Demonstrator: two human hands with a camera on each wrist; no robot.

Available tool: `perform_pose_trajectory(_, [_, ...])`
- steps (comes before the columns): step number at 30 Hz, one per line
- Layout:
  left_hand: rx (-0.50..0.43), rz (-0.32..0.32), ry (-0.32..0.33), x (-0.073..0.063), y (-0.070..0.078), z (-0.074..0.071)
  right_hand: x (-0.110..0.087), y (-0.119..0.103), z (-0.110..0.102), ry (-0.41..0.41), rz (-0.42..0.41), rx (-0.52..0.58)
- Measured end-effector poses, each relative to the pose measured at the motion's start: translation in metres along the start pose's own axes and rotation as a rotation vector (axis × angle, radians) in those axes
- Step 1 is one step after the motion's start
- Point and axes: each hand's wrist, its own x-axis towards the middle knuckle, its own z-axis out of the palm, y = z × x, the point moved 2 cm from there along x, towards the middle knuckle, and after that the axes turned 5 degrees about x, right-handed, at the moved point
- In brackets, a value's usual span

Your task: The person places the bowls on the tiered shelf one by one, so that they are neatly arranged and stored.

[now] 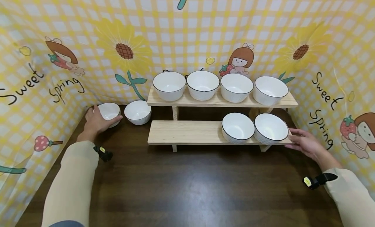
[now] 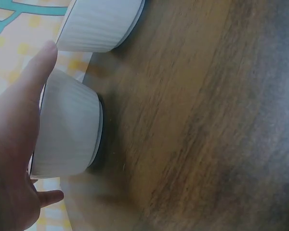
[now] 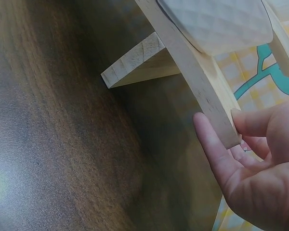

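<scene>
At the far left, my left hand (image 1: 98, 121) spans a white bowl (image 1: 109, 111) with a dark rim, thumb on the right side and fingers on the far left side. In the left wrist view the bowl's ribbed side (image 2: 67, 125) faces me, its base on the table and the thumb along its rim. My right hand (image 1: 306, 142) pinches the right end of the lower board of a two-tier wooden shelf (image 1: 184, 132). The right wrist view has the thumb on top and a finger along the board's front edge (image 3: 202, 96).
A second white bowl (image 1: 137, 112) stands beside the first, left of the shelf. Several white bowls line the upper board (image 1: 216, 101). Two more, a bowl (image 1: 238, 126) and its neighbour (image 1: 270, 127), sit at the lower board's right. Checked cloth (image 1: 187, 31) encloses the dark wooden table (image 1: 187, 184).
</scene>
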Motion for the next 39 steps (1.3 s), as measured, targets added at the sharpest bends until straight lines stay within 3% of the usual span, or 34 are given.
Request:
perform_pose_trajectory(14, [0.046,-0.048,0.014,0.003,-0.005,0.001,0.001,-0.001,0.000,-0.005,-0.004,0.019])
perform_pose_trajectory(39, [0.053,0.056,0.059,-0.009,-0.001,-0.004,0.000,0.001,0.001,-0.015,-0.009,0.060])
